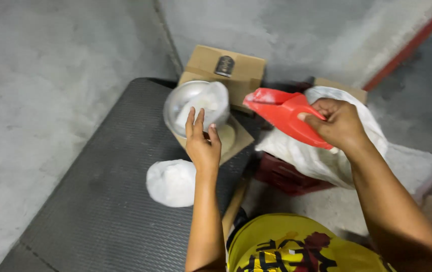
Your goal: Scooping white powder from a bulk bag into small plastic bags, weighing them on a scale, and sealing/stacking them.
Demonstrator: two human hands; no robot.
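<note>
- At frame centre-right, our right hand [339, 123] closes round the rear of a red plastic scoop [281, 113]: light, stiff, smooth, best gripped there.
- Our left hand [202, 142], fingers loosely extended, reaches toward the metal bowl [186, 100] holding a thin bag, likely limp.
- A filled white bag [171, 182] lies on the dark mat [100, 201].

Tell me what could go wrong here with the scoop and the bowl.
1. The right hand holds the red scoop beside the metal bowl, not over it; powder could fall on the dark mat.
2. The bag lining the bowl looks loose; the left hand seems only to touch it, so it may slip.
3. The filled white bag lies by the left forearm and could get knocked.
</note>
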